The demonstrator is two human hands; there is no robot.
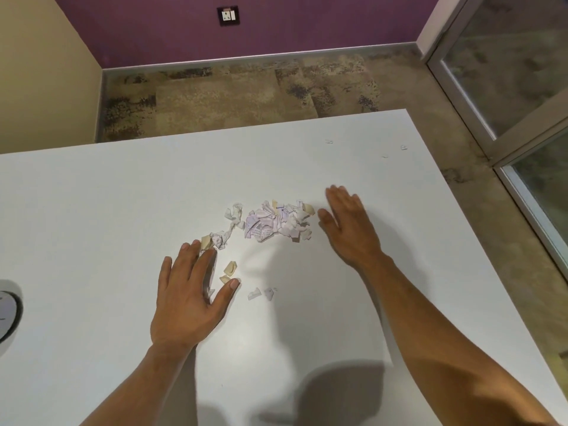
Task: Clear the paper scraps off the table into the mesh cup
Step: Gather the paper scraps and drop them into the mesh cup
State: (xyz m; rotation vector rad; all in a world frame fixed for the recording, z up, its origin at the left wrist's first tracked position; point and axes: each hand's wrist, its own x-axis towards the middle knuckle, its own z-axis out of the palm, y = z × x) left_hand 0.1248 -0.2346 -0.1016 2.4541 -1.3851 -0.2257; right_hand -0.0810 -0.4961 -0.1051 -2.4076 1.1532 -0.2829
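At the far left edge of the white table [92, 210], at about nine o'clock from the hands, a round dark-rimmed object [9, 315] was cut off by the frame; whether it was the mesh cup could not be told. The left hand [187, 296] lay flat on the tabletop, palm down, fingers spread and gripping nothing. Its fingertips touched a tan scrap [206, 242] at the near-left end of the litter, and its thumb reached out toward two o'clock, the tip just beside a small tan piece [224, 278]. Another tan piece [230, 267] lay between the thumb and the index finger. At three o'clock from the thumb tip sat two small white bits [260, 293], apart from the rest.

A loose trail of crumpled white paper [232, 219] ran from the left fingertips toward one o'clock and joined the main pile of scraps [276, 221], pale with faint purple print, in the middle of the table. The right hand [350, 229] rested at three o'clock from that pile, open and flat, fingers together and pointing to eleven o'clock, thumb just beside the pile's right edge, nothing held. A few tiny flecks [329, 142] lay well apart near the table's far right corner, at about one o'clock from the right hand
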